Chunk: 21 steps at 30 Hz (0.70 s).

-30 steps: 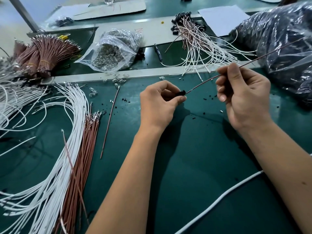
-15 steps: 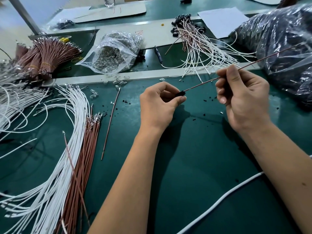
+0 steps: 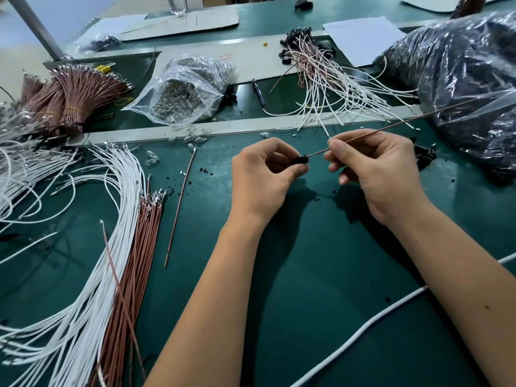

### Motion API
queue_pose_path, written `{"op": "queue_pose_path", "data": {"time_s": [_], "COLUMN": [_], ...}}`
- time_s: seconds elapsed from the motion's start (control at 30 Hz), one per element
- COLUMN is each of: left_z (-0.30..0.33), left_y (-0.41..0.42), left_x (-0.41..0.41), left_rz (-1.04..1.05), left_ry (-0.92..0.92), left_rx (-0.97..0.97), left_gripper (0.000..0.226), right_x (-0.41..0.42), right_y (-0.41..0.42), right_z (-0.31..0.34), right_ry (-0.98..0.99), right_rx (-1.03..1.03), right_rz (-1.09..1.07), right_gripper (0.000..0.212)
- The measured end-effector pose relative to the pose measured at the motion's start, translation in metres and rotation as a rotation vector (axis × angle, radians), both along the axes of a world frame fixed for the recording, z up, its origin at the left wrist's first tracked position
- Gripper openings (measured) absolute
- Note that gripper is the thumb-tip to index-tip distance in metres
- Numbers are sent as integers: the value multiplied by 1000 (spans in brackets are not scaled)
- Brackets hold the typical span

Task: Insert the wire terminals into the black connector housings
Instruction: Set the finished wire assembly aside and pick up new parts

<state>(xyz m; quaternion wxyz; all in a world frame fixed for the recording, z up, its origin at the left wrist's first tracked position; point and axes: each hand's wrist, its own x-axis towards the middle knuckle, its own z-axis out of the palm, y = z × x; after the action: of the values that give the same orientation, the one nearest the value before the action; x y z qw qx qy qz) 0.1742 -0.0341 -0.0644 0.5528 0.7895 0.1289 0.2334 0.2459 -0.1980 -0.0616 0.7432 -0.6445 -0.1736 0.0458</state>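
My left hand [image 3: 262,177] pinches a small black connector housing [image 3: 300,160] between thumb and forefinger above the green mat. My right hand [image 3: 374,169] pinches a brown wire [image 3: 396,125] close to its near end. That end meets the housing's right side; the rest of the wire runs up and right over the plastic bag. Loose brown wires [image 3: 134,263] and white wires [image 3: 92,280] with metal terminals lie fanned out at the left. A single brown wire [image 3: 180,202] lies apart beside them.
A clear bag of metal terminals [image 3: 184,93] sits at the back. Finished white and brown wires with black housings [image 3: 321,71] are piled behind the metal strip [image 3: 240,129]. A large bag of black housings [image 3: 458,74] fills the right. Bundled brown wires [image 3: 75,93] lie far left. A white cable [image 3: 391,311] crosses the near right.
My right hand has slid down the brown wire toward my left hand, so the gap between the hands is much smaller. The left hand has stayed in place with the housing.
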Motion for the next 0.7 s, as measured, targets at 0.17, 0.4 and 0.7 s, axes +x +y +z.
{"op": "queue_pose_path", "data": {"time_s": [0.17,0.4,0.7], "left_z": [1,4,4], "left_y": [1,0,-2], "left_x": [0,-1,-1], "left_rz": [6,-13,-11], "left_ry": [-26,-32,-30], "left_rx": [-25,-52,-81], "left_gripper": [18,17,16], "right_x": [-1,-1,-2], "right_y": [0,1,0], "right_z": [-1,2,2], "right_ry": [23,19,57], "right_rx": [-20,18,34], "right_rz": [39,42,61], "right_gripper": [4,3,2]}}
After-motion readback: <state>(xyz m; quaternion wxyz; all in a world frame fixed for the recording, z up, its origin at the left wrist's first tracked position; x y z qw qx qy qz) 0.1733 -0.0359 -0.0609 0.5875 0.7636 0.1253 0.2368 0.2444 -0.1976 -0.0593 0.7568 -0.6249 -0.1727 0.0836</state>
